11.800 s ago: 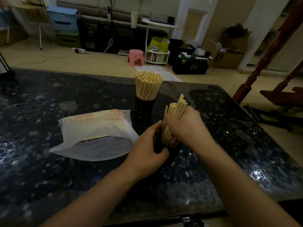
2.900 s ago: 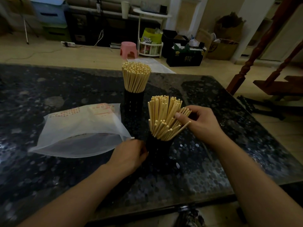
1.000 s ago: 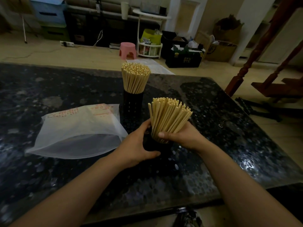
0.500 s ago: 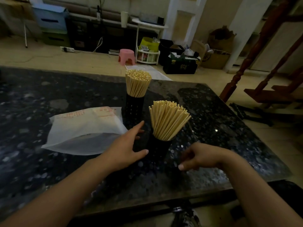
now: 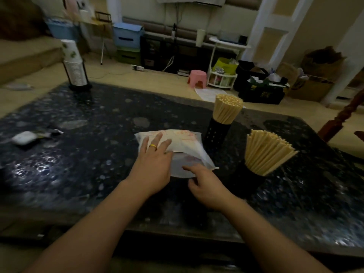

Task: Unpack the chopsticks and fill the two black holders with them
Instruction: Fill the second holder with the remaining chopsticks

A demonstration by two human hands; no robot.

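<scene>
At frame centre the left hand (image 5: 155,164) lies flat on the white bag (image 5: 189,146), the right hand (image 5: 206,186) touching its near edge. Right of them, two black holders (image 5: 215,133) packed with chopsticks (image 5: 266,150) stand on the dark tabletop (image 5: 88,154).

The scene is dim and warm-toned, with the far wall and floor lit better than the dark stone table (image 5: 82,154) — its polished top throws back soft glare patches at near left and far right. Motion blur smears the whole picture, worst along the near table edge and the left side, so the small litter (image 5: 25,137) there reads only as pale smudges. Wide-angle distortion bows the table's far edge and leans the white pillar (image 5: 275,30) at right — corners darken slightly.
</scene>
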